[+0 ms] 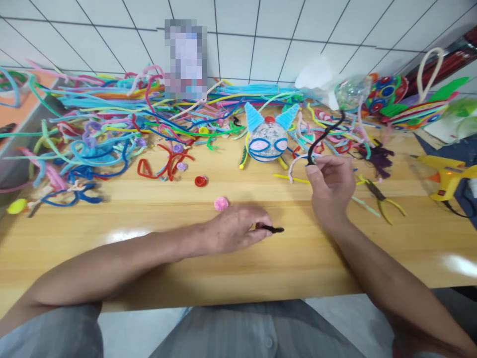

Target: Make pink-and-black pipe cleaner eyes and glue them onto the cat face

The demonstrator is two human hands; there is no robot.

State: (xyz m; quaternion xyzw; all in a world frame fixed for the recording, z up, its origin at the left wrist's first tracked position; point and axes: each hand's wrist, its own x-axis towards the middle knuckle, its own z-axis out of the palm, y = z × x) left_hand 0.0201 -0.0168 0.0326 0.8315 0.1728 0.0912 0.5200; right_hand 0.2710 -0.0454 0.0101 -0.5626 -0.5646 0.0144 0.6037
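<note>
My left hand (242, 228) is over the middle of the table, its thumb and fingers pinched on a short black pipe cleaner piece (275, 229). Farther right and higher, my right hand (330, 184) grips the lower end of a longer, curved black pipe cleaner (328, 130), which rises from the fingertips. Between and beyond the hands stands a round figure (267, 141) with blue ears, blue-rimmed pink eyes and yellow limbs. A pink curled disc (221, 203) lies just behind my left hand, and a red one (200, 181) is farther back.
Colourful pipe cleaners (108, 149) are heaped along the table's back and left. Yellow-handled pliers (382, 199) lie right of my right hand, with a yellow glue gun (447, 174) at the far right. Decorated balls (385, 94) stand at the back right.
</note>
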